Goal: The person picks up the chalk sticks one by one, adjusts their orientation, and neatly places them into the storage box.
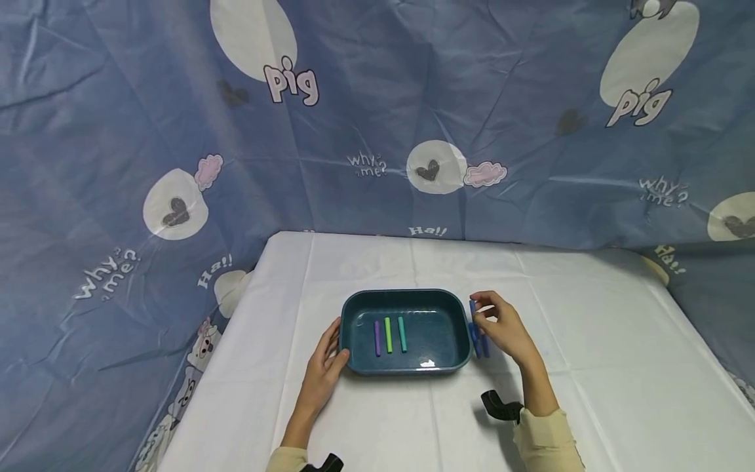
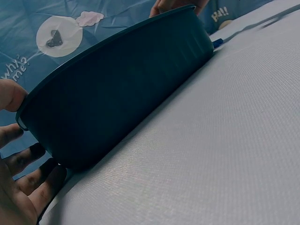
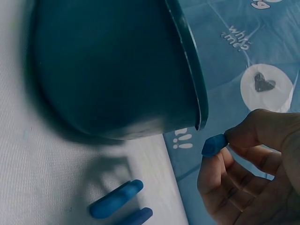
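Note:
A dark teal rectangular tray [image 1: 436, 337] sits on the white cloth. My left hand [image 1: 322, 368] grips its left end, thumb at the rim and the other fingers along the outer wall. Inside lie a purple stick [image 1: 377, 338], a lime green stick [image 1: 388, 335] and a turquoise stick [image 1: 402, 334], side by side in the tray's left half. Just past the right end, my right hand [image 1: 504, 330] pinches a short blue stick [image 3: 214, 145] between thumb and fingertips, above the cloth. Below it, a blue stick [image 3: 116, 200] and a darker blue stick [image 3: 136, 217] lie beside the tray.
White cloth [image 1: 607, 393] covers the table. Behind and to the left hangs a blue printed curtain [image 1: 354, 118]. A black strap end [image 1: 500, 406] sticks out from my right wrist, and another black piece [image 1: 326, 463] shows by the left sleeve.

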The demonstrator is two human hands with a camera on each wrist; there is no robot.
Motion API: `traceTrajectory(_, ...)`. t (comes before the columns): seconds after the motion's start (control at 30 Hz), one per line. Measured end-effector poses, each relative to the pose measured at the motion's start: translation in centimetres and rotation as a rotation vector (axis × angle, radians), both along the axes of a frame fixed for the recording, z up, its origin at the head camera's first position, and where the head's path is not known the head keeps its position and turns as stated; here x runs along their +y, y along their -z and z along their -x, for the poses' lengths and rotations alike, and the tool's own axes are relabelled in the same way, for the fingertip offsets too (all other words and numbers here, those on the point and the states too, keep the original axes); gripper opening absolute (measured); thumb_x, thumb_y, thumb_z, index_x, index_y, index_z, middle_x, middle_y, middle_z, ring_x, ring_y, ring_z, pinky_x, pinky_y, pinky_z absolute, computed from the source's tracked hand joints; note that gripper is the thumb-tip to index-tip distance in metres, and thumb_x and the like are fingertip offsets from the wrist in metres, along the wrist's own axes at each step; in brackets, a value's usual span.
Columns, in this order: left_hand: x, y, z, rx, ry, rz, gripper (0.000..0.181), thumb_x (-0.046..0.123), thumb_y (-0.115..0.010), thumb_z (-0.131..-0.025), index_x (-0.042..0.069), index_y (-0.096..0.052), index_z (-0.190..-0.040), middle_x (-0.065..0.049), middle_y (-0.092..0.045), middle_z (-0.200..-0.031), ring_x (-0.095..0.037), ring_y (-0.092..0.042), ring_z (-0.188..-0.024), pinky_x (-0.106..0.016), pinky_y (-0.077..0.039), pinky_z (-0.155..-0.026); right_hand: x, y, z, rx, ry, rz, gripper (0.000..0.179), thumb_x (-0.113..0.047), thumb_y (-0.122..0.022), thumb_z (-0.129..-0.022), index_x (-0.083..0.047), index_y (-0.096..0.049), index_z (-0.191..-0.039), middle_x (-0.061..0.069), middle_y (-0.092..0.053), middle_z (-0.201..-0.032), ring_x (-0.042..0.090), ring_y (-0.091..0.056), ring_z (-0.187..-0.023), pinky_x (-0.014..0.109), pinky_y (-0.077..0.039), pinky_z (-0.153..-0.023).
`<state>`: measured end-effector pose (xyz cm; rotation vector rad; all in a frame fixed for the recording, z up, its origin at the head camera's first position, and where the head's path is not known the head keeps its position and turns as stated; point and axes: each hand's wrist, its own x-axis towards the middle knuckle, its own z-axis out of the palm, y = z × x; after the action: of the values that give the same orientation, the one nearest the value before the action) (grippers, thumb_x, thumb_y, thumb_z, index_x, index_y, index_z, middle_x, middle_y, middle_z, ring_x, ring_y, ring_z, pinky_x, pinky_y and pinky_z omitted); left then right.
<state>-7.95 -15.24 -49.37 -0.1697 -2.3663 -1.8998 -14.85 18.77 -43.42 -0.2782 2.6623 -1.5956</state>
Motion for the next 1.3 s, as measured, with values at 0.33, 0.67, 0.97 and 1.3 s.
traceTrajectory(0.33,-0.1,0.2,0.0,-0.006,0.010,-0.025,0.060,0.002,-0.054,-0.093,0.003,-0.029,-0.147,-0.021,-0.035,-0.149,-0.035,-0.040,-0.135,-0.012,-0.041,-0.095,-0.6,-0.7,-0.1,0.031,-0.024,0.022,0.034,0.007,-0.051,-0.085,0.004,-0.054,-0.119,0.026,-0.056,-0.103,0.024,-0.059,-0.074,0.036,-0.054,-0.058)
traceTrajectory(0.67,-0.1,0.3,0.0,-0.007,0.006,-0.032,0.060,0.003,-0.055,-0.093,0.004,-0.029,-0.148,-0.020,-0.035,-0.149,-0.035,-0.040,-0.135,-0.013,-0.041,-0.096,-1.2,-0.9,0.1,0.019,-0.038,0.018,0.033,0.004,-0.052,-0.088,0.003,-0.054,-0.120,0.025,-0.056,-0.105,0.031,-0.060,-0.081,0.034,-0.054,-0.059)
traceTrajectory(0.97,-0.2,0.3,-0.3,0.004,0.018,-0.019,0.060,0.005,-0.054,-0.094,0.003,-0.028,-0.148,-0.022,-0.035,-0.149,-0.038,-0.040,-0.134,-0.012,-0.043,-0.094,-1.5,-0.7,-0.2,0.023,-0.051,0.009,0.032,0.003,-0.053,-0.088,0.003,-0.054,-0.121,0.025,-0.056,-0.105,0.029,-0.061,-0.081,0.037,-0.055,-0.059)
traceTrajectory(1.3,-0.1,0.2,-0.1,-0.008,0.012,-0.023,0.060,0.003,-0.054,-0.094,0.002,-0.028,-0.148,-0.021,-0.034,-0.150,-0.037,-0.039,-0.135,-0.013,-0.041,-0.096,-2.1,-1.0,-0.1,0.030,-0.058,0.016,0.035,0.004,-0.053,-0.087,0.005,-0.053,-0.122,0.025,-0.056,-0.105,0.032,-0.061,-0.083,0.044,-0.055,-0.061)
